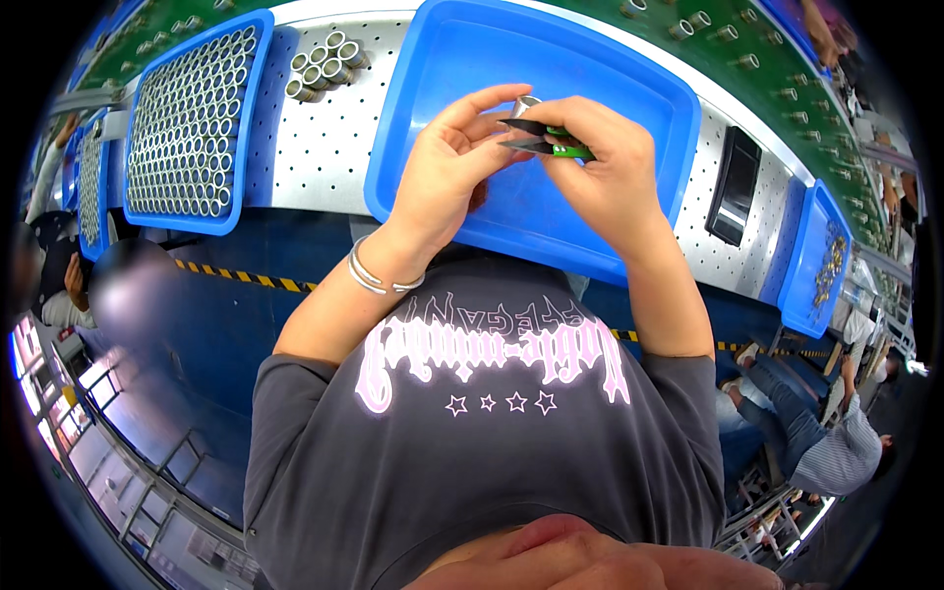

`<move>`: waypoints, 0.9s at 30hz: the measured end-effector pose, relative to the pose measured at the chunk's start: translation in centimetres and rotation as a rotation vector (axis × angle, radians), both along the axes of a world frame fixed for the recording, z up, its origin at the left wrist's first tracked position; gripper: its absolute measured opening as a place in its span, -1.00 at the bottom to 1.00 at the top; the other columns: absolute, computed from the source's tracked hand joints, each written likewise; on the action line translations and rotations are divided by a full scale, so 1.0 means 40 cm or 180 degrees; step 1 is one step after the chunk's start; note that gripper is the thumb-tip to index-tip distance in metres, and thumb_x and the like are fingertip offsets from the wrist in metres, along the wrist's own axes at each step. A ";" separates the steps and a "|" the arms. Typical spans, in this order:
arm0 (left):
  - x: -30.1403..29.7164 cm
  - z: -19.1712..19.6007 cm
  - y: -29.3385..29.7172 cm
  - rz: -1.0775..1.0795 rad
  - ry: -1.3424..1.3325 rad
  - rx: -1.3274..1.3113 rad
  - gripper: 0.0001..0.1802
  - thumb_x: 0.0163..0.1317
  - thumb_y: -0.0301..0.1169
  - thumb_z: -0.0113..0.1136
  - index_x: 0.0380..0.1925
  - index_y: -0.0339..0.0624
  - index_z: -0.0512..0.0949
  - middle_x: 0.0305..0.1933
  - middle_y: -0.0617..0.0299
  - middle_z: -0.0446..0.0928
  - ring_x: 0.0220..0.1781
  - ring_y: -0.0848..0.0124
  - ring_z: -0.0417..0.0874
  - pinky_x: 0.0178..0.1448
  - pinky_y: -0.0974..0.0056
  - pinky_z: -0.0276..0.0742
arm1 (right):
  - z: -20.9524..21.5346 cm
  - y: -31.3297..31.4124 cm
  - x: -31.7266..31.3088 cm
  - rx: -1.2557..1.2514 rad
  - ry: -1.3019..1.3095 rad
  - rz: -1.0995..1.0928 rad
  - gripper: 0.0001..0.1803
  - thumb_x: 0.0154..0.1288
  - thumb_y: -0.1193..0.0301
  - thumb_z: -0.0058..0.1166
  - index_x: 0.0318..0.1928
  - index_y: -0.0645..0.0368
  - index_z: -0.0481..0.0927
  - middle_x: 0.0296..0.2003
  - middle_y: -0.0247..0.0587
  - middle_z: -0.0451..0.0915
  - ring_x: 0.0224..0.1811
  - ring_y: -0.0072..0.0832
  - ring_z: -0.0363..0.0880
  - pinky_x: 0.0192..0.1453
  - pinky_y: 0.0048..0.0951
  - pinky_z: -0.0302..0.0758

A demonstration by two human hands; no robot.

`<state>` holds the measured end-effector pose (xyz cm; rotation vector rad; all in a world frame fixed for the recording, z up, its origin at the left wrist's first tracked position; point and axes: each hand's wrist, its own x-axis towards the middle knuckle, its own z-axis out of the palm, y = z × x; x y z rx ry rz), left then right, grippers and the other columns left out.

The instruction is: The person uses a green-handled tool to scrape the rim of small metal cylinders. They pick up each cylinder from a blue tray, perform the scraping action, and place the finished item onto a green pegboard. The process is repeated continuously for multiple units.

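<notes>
1. Above the empty blue tray (442,59), both hands meet: the left hand (447,162) pinches a small metal sleeve (524,102) at its fingertips, closed on it.
2. Closed around green-handled snips (551,143), the right hand (600,162) sets the dark blades just under the sleeve.
3. To the left, a blue rack (192,118) looks nearly full of similar sleeves.
4. Beside it a loose cluster of sleeves (324,64) waits on the perforated bench (315,147), so I judge the work well along, with several pieces left.

Left hand (447,162) holds a metal tube (524,103); right hand (600,167) grips green-handled snips (546,141).
</notes>
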<state>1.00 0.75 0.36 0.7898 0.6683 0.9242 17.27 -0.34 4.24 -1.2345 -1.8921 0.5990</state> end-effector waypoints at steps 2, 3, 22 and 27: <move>-0.004 0.023 -0.002 -0.0046 0.0152 -0.0074 -0.55 0.19 -0.54 0.08 0.12 -0.29 0.35 -0.06 0.06 0.54 -0.09 0.44 0.59 -0.04 0.47 0.49 | -0.001 0.000 -0.001 -0.0034 0.0145 -0.0109 -0.76 -0.07 0.66 0.05 -0.30 0.22 0.57 -0.39 -0.18 0.61 -0.40 -0.36 0.61 -0.34 -0.47 0.52; -0.005 0.030 -0.002 -0.0072 0.0227 -0.0113 -0.55 0.19 -0.54 0.08 0.12 -0.29 0.35 -0.07 0.07 0.55 -0.10 0.45 0.59 -0.06 0.49 0.49 | -0.001 0.000 -0.001 -0.0053 0.0215 -0.0166 -0.77 -0.06 0.66 0.05 -0.31 0.22 0.56 -0.40 -0.18 0.60 -0.41 -0.36 0.61 -0.34 -0.46 0.52; 0.007 0.015 0.001 0.0286 -0.0058 -0.0097 -0.50 0.20 -0.44 0.16 0.14 -0.30 0.30 -0.07 0.03 0.53 -0.07 0.36 0.59 0.04 0.36 0.49 | -0.026 -0.017 0.030 0.0066 -0.0160 -0.0609 -0.84 0.04 0.37 0.24 -0.35 0.12 0.64 -0.51 -0.26 0.61 -0.57 -0.42 0.53 -0.51 -0.52 0.39; 0.008 0.017 -0.003 0.0290 -0.0036 -0.0048 -0.50 0.18 -0.43 0.19 0.12 -0.29 0.32 -0.09 0.04 0.53 -0.09 0.38 0.60 0.00 0.40 0.49 | -0.026 -0.021 0.031 0.0067 -0.0106 -0.0605 -0.86 0.05 0.36 0.23 -0.36 0.12 0.65 -0.54 -0.27 0.59 -0.61 -0.44 0.49 -0.55 -0.52 0.35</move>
